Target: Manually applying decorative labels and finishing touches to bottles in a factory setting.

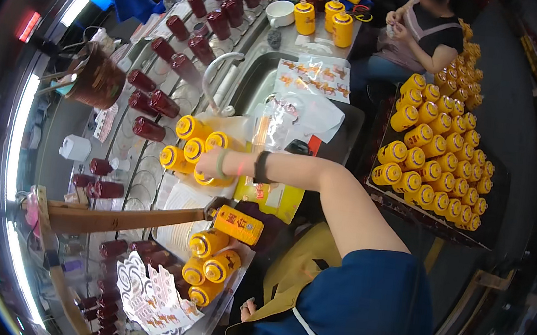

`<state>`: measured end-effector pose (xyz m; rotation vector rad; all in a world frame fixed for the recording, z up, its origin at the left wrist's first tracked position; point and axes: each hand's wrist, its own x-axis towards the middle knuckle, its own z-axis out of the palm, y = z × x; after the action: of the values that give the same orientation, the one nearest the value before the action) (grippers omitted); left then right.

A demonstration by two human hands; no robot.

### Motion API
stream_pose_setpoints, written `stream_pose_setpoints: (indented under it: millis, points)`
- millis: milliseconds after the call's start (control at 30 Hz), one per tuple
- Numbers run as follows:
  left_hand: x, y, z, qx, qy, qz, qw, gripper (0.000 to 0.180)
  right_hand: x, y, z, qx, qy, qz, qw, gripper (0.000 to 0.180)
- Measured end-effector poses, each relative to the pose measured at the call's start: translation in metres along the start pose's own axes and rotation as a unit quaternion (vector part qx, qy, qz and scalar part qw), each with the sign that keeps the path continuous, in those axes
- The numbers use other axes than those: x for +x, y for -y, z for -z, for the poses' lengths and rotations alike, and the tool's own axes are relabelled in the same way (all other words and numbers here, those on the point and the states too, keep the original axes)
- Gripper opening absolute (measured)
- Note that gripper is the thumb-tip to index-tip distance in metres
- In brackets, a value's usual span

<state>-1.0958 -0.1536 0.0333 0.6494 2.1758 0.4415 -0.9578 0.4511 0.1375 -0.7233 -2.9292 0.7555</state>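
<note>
My right hand (209,163), with a pale green bangle and a black wristband on its arm, reaches across to a cluster of yellow bottles (189,127). Its fingers curl down over one yellow bottle (213,180) at the near side of the cluster, and the grip is partly hidden. Low by the yellow apron (291,257), only a few fingertips of my left hand (248,309) show; its hold cannot be made out. One yellow bottle (237,224) lies on its side beside a wooden bar (123,219), and several more yellow bottles (209,243) stand below it.
Dark red bottles (185,67) stand in rows along the far side. Sticker sheets lie on the bench (160,301) and by the sink (315,78). A curved tap (209,78) rises beside the sink. At right, a crate (422,215) carries many yellow bottles; another person (422,36) sits behind.
</note>
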Motion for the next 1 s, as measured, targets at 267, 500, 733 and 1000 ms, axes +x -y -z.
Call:
stream_pose_setpoints:
  millis: [267, 500, 733, 1000]
  points:
    - [0.049, -0.032, -0.036, 0.042, 0.083, 0.029, 0.995, 0.036, -0.247, -0.086, -0.123, 0.427, 0.255, -0.152, 0.854, 0.032]
    - [0.049, -0.031, -0.089, 0.089, -0.006, 0.009, 0.996, 0.032, -0.411, -0.062, -0.314, 0.136, 0.421, -0.429, 0.788, 0.034]
    - [0.028, 0.022, -0.103, 0.259, -0.149, -0.055, 0.953, 0.025, -0.41, 0.011, -0.535, 0.266, 0.394, -0.294, 0.829, 0.04]
    - [0.026, 0.06, -0.097, 0.324, -0.105, -0.25, 0.906, 0.02, -0.411, 0.057, -0.69, 0.244, 0.56, -0.315, 0.726, 0.053]
